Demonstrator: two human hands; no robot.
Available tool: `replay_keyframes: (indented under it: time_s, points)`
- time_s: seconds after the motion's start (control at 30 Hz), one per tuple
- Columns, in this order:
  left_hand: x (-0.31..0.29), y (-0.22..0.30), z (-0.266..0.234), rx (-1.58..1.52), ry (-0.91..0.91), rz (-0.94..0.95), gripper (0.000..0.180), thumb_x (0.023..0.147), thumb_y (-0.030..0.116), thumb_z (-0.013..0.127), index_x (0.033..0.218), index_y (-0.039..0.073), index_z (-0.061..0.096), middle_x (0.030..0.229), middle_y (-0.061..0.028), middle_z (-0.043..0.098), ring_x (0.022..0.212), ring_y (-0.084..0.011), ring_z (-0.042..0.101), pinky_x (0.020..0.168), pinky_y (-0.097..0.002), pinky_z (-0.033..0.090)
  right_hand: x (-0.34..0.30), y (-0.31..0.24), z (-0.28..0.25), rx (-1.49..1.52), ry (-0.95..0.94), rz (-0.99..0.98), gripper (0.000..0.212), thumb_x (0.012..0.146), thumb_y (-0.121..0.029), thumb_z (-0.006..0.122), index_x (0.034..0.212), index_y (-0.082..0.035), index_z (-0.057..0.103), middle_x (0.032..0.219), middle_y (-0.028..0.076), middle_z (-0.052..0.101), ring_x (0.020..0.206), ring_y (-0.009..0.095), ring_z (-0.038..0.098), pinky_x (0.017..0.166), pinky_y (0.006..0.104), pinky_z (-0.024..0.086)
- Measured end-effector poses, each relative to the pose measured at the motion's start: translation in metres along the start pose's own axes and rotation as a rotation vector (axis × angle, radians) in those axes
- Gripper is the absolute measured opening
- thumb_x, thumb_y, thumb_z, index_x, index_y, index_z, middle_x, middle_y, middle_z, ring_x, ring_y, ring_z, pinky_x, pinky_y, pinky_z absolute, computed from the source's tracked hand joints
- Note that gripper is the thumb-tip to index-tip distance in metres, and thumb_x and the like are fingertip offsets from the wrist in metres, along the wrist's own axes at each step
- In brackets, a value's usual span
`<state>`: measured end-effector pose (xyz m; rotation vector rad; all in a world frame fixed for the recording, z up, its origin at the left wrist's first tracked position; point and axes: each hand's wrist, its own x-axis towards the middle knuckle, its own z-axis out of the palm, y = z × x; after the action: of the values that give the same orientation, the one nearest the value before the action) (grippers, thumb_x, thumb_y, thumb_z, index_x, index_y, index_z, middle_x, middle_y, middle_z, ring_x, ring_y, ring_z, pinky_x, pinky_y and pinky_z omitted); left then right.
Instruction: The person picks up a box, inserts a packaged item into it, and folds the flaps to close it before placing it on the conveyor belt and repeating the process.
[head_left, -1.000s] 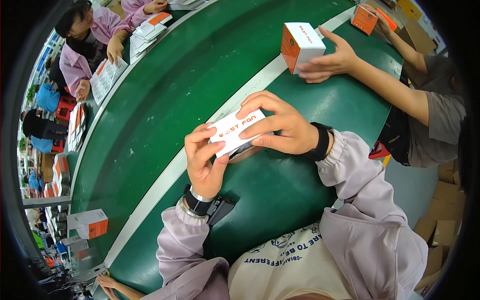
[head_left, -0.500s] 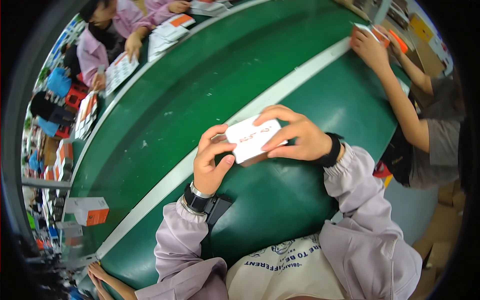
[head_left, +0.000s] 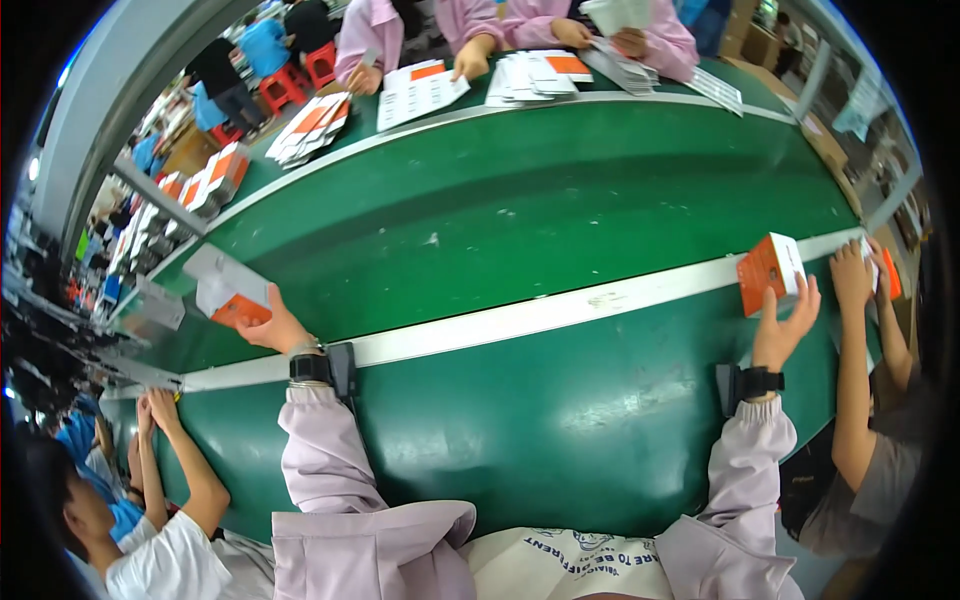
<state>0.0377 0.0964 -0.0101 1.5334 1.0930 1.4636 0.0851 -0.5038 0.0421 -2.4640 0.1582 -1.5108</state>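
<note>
My arms are spread wide over the green belt table. At the far left, my left hand (head_left: pixel 275 325) is closed round the orange end of a white-and-orange carton (head_left: pixel 222 282), which tilts over the far belt. On the right, my right hand (head_left: pixel 785 325) has its thumb and fingers at the lower part of an orange-and-white box (head_left: pixel 768 276), above the pale divider strip (head_left: pixel 570 308). The undersides of both boxes and some of my fingertips are hidden. Both wrists wear black straps with a block attached.
Across the belt, people in pink sleeves handle flat printed cartons (head_left: pixel 425 95) and stacked sheets (head_left: pixel 535 78). A co-worker's hands (head_left: pixel 860 275) work just beyond my right hand. Another person (head_left: pixel 150 500) sits at the left. A grey metal post (head_left: pixel 110 100) rises at the upper left.
My hands were together at the middle, holding a small white box with red handwriting. They have moved apart, left and right, each now at a carton. The whole view has also turned.
</note>
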Motion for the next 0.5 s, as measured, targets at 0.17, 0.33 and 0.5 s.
replay_keyframes:
  time_s: [0.17, 0.33, 0.5]
  points:
    - [0.059, -0.028, -0.022, 0.041, 0.072, 0.009, 0.093, 0.055, 0.021, 0.079, 0.122, -0.008, 0.021, 0.117, -0.0178, 0.036, 0.106, -0.025, 0.04, 0.09, -0.035, 0.034, -0.002, -0.036, -0.011, 0.231, 0.025, 0.073, 0.031, 0.078, -0.008, 0.055, 0.107, -0.002, 0.046, 0.115, 0.01, 0.044, 0.109, 0.024, 0.04, 0.093, 0.0348, 0.03]
    - [0.073, -0.053, -0.008, 0.116, 0.119, 0.127, 0.093, 0.051, 0.017, 0.08, 0.121, -0.009, 0.024, 0.116, -0.0169, 0.039, 0.1, -0.0245, 0.045, 0.087, -0.0353, 0.037, -0.013, -0.04, -0.01, 0.602, -0.168, 0.069, 0.02, 0.079, -0.003, 0.053, 0.098, -0.001, 0.049, 0.106, 0.008, 0.048, 0.098, 0.017, 0.046, 0.084, 0.028, 0.036]
    - [0.065, -0.035, -0.014, 0.12, -0.08, 0.096, 0.095, 0.051, 0.016, 0.08, 0.123, -0.007, 0.022, 0.119, -0.0169, 0.037, 0.104, -0.0242, 0.044, 0.088, -0.0324, 0.037, -0.015, -0.046, -0.017, 0.761, -0.331, 0.182, 0.01, 0.077, 0.0, 0.052, 0.087, 0.0, 0.051, 0.091, 0.006, 0.051, 0.081, 0.014, 0.049, 0.072, 0.0231, 0.039]
